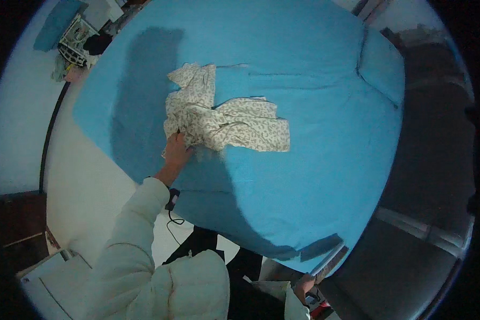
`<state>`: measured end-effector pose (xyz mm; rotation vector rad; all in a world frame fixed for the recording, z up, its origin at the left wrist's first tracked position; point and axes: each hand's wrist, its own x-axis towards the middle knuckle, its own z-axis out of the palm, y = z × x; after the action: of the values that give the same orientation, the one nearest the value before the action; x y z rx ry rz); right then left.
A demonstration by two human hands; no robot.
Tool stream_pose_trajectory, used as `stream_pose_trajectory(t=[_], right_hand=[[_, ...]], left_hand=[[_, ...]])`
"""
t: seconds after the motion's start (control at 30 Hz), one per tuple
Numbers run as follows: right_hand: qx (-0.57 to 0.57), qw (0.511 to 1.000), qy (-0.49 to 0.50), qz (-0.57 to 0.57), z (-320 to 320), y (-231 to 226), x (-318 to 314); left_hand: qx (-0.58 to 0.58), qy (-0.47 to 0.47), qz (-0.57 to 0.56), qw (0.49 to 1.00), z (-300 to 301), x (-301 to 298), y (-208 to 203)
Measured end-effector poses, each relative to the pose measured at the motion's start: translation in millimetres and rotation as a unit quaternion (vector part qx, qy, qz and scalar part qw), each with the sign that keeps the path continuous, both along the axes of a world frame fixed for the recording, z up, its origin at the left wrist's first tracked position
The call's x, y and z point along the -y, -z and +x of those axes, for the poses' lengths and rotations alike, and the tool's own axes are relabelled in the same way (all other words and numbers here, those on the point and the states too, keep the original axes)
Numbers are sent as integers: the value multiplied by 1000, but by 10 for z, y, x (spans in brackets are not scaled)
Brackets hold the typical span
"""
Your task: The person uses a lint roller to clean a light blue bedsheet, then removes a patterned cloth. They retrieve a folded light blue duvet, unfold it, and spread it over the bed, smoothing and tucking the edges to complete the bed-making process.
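Note:
A crumpled cream garment with grey leopard-like spots lies on the blue bed cover. One part stretches away from me and another to the right; its exact kind is hard to tell. My left hand is at the garment's near left edge, its fingers closed on the fabric. Low on the right, my right hand grips a long brush by one end. Its pale bristles face right, and it is held over the bed's near edge, apart from the garment.
On my left wrist sits a small black device with a cable hanging down. A rack of mixed items stands at the far left. Dark grey seating lines the right side, and a pale cabinet is at lower left.

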<state>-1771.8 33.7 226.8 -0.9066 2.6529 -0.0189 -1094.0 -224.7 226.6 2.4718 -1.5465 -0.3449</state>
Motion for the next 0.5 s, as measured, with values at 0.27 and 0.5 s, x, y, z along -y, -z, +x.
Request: stream_pose_trajectory(t=[0.27, 0.5], right_hand=[[99, 947, -305, -2, 1420, -499, 1133], [136, 929, -341, 49, 1859, -647, 1092]], left_hand=[[30, 35, 153, 987, 339, 736, 340], [-535, -173, -57, 825, 933, 1616, -231]])
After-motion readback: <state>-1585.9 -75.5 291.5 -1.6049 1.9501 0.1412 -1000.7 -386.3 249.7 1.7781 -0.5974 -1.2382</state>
